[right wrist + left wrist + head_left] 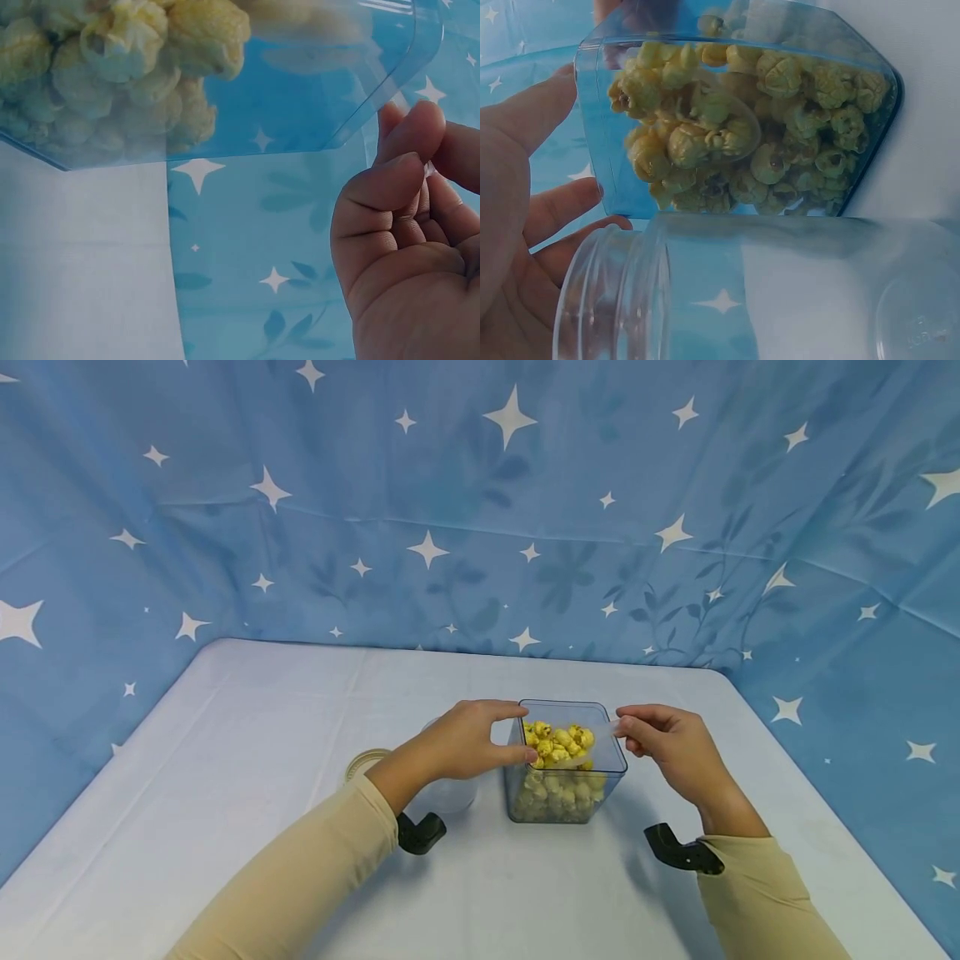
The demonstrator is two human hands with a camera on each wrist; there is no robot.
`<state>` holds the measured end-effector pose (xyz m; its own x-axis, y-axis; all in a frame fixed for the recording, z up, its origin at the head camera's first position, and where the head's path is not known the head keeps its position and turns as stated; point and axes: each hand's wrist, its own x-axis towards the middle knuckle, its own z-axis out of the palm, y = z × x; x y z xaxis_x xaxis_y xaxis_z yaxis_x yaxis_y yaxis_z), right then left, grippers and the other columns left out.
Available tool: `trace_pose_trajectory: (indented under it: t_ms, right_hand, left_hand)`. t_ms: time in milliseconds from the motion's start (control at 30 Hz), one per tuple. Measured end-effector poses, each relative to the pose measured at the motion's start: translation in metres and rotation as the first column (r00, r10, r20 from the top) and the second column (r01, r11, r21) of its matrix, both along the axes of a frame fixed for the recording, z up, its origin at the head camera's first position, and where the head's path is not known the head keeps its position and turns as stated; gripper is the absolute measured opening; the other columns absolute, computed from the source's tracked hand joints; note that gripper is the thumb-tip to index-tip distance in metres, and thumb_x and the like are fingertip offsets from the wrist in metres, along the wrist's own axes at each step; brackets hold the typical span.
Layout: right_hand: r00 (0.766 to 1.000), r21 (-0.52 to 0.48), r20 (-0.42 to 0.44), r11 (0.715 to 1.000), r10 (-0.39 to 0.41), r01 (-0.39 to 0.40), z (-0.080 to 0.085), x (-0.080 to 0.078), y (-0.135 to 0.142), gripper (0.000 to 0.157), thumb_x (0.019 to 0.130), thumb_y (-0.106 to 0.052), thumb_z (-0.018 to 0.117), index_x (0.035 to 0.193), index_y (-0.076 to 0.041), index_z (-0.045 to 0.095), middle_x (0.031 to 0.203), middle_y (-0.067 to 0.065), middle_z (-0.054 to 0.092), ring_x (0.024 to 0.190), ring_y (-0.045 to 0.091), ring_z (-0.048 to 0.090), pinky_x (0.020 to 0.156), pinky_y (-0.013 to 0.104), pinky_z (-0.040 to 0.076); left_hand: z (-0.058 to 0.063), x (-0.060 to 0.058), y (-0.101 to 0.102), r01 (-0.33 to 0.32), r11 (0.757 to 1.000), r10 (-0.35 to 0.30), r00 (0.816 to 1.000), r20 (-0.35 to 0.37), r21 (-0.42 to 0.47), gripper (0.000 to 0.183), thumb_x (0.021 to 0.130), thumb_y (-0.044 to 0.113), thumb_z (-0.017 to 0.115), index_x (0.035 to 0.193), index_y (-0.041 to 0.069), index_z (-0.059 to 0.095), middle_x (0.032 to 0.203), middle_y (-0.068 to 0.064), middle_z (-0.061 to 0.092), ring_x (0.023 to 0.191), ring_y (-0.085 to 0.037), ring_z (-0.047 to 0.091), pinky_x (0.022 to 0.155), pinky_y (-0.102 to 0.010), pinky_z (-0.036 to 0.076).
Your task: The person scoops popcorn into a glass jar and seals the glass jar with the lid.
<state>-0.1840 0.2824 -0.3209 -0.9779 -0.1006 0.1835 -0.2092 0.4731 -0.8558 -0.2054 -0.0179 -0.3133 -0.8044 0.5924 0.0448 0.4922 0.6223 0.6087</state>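
Clear spoon (604,731) over popcorn (561,742) in a transparent square tub (622,770)
From the nearer right grip (675,757), the spoon slants down leftward past the tub's right rim, its bowl among the popcorn; a clear jar (452,795) stands left of the tub. The right grip pinches the handle; the left grip (465,742), loosely spread, rests against the left rim.

The head view looks forward and down, from farthest back, across the white cloth-covered counter (225,752) to the blue star-printed curtain (465,468). Both wrist views, turned sideways, look closely from opposite sides at the transparent square-topped plastic box (292,112) all three share; the left adds a clear cylindrical plastic jar (705,270).
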Motion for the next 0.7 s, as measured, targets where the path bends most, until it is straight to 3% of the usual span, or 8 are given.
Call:
trace_pose_trajectory:
  t_ms: [267, 500, 700]
  right_hand:
    - [0.999, -0.101, 0.029, 0.995, -0.013, 0.016, -0.004, 0.000, 0.003, 0.041, 0.102, -0.017, 0.061, 0.125, 0.016, 0.057, 0.088, -0.005, 0.068, 0.074, 0.010, 0.058, 0.069, 0.020, 0.055]
    - [0.997, -0.126, 0.050, 0.990, -0.054, 0.060, -0.003, 0.000, 0.008, 0.040, 0.103, -0.018, 0.060, 0.126, 0.015, 0.057, 0.089, -0.005, 0.067, 0.074, 0.010, 0.057, 0.071, 0.018, 0.055]
    - [0.997, -0.274, 0.063, 0.960, -0.042, 0.058, -0.002, 0.001, 0.013, 0.018, 0.101, -0.014, 0.063, 0.113, -0.003, 0.070, 0.089, -0.003, 0.068, 0.074, 0.011, 0.058, 0.072, 0.018, 0.055]
  left_hand:
    - [0.001, 0.001, 0.000, -0.011, 1.000, 0.011, 1.000, 0.007, -0.004, 0.068, 0.091, 0.053, 0.069, 0.149, 0.023, 0.050, 0.151, 0.002, 0.048, 0.141, -0.021, 0.040, 0.112, -0.045, 0.037]
    - [0.000, 0.000, 0.000, -0.013, 1.000, 0.013, 1.000, 0.019, -0.005, 0.069, 0.091, 0.053, 0.069, 0.150, 0.022, 0.050, 0.152, 0.001, 0.046, 0.142, -0.022, 0.039, 0.111, -0.046, 0.038]
    - [0.000, 0.001, -0.001, -0.012, 1.000, 0.012, 1.000, 0.022, -0.009, 0.068, 0.092, 0.054, 0.067, 0.150, 0.024, 0.049, 0.153, 0.002, 0.045, 0.142, -0.022, 0.038, 0.111, -0.046, 0.037]
